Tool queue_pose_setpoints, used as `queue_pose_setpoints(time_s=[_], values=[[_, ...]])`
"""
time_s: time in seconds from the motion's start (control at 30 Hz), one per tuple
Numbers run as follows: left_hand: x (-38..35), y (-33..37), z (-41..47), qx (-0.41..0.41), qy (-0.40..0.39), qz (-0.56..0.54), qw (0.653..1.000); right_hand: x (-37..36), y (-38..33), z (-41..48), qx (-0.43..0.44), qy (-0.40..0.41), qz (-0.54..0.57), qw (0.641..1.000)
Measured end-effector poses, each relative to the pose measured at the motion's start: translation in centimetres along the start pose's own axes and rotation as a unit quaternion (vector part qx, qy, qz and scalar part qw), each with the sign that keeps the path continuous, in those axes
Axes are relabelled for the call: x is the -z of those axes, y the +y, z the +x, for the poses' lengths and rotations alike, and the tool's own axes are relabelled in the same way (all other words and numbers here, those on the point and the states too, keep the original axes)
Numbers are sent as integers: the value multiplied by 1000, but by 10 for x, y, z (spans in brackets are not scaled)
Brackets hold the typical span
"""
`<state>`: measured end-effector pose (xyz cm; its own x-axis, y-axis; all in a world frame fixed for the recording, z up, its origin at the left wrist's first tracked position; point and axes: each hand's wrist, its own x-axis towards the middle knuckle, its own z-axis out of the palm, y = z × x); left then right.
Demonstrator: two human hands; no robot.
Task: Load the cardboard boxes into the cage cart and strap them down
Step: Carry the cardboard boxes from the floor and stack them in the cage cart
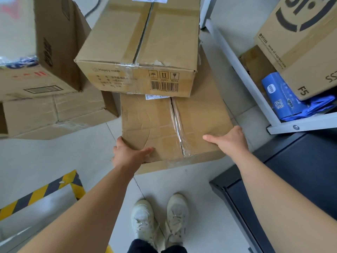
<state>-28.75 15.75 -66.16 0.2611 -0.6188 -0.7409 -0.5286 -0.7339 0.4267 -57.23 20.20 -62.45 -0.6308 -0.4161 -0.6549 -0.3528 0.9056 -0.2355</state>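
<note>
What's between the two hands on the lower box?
Head view: between the left hand and right hand lies only the creased top of the lower box, crossed by its clear-taped centre seam.

Brown lower box point(151, 125), black-barcoded brown upper box point(138, 42), blue packet point(280, 99), yellow-black striped edge point(42, 190), off-white shoes point(144, 220).

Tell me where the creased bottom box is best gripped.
Its near corners, from the person's side, as the left hand and right hand do: the barcoded box covers the far part of the creased bottom box, leaving only the near sides free.
</note>
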Motion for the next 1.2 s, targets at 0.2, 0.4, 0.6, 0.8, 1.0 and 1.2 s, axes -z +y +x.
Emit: queue_pose_setpoints(time_s=[0.2, 0.4, 0.6, 0.8, 1.0, 1.2], values=[[38, 0, -40, 11, 0, 41, 999, 13, 6, -56, -14, 4, -35, 999], [69, -6, -73, 22, -13, 72, 997, 20, 17, -98, -24, 3, -59, 998], [92, -18, -112, 20, -13, 17, 1000, 27, 41, -130, -7, 6, -36, 999], [109, -44, -155, 14, -15, -77, 997, 31, 70, -166, 21, -14, 42, 999], [129, -66, -197, 18, 3, -100, 995, 41, 97, -209, 45, -17, 98, 994], [169, -70, -246, 4, 21, -111, 994, 59, 107, -266, 32, -25, 112, 993]])
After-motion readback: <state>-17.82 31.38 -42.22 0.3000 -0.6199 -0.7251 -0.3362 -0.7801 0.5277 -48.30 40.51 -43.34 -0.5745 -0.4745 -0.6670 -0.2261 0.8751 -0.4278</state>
